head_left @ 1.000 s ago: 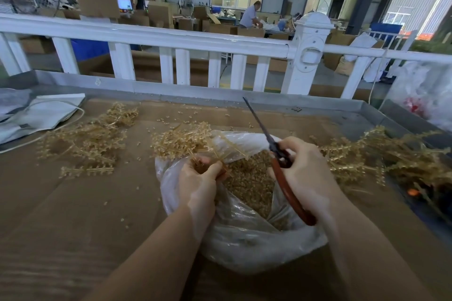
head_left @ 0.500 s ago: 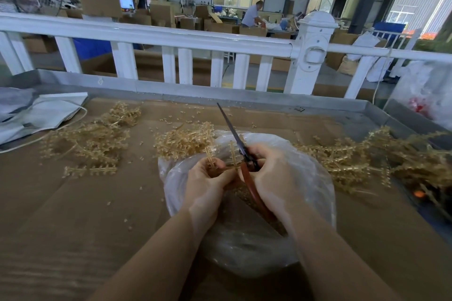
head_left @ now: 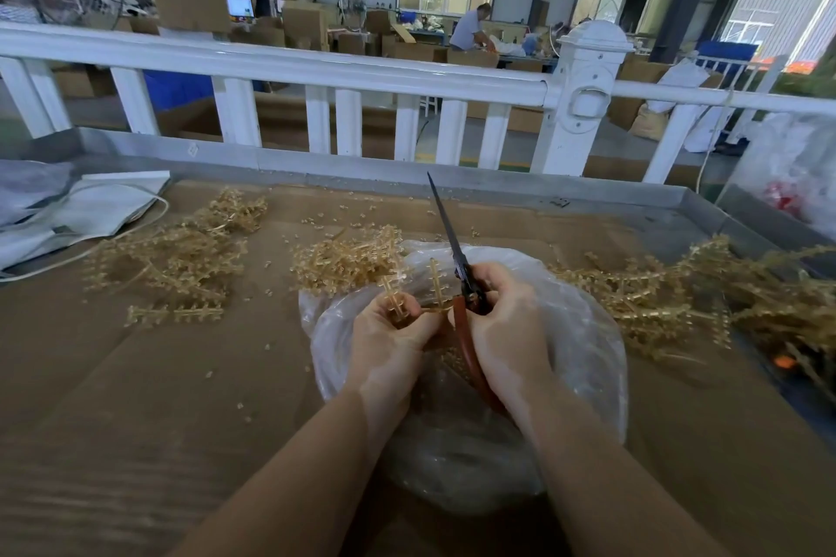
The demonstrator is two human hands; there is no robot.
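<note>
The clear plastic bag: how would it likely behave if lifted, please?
The clear plastic bag looks thin and crinkled, so probably floppy. Slumped wide on the cardboard, it would likely sag; its small tan pieces could spill.

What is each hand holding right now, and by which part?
The left-hand grip pinches a tan plastic sprig by its stem; the right-hand grip holds the scissors by their red handles, blades pointing away.

Right hand (head_left: 506, 330) is covering the pivot of the scissors (head_left: 452, 240); left hand (head_left: 389, 344) is hiding the stem of the sprig (head_left: 436, 280). Both are masking the inside of the plastic bag (head_left: 588, 353), and the pile (head_left: 746, 298) at the right edge of the tabletop (head_left: 181, 398) is running off-frame.
</note>
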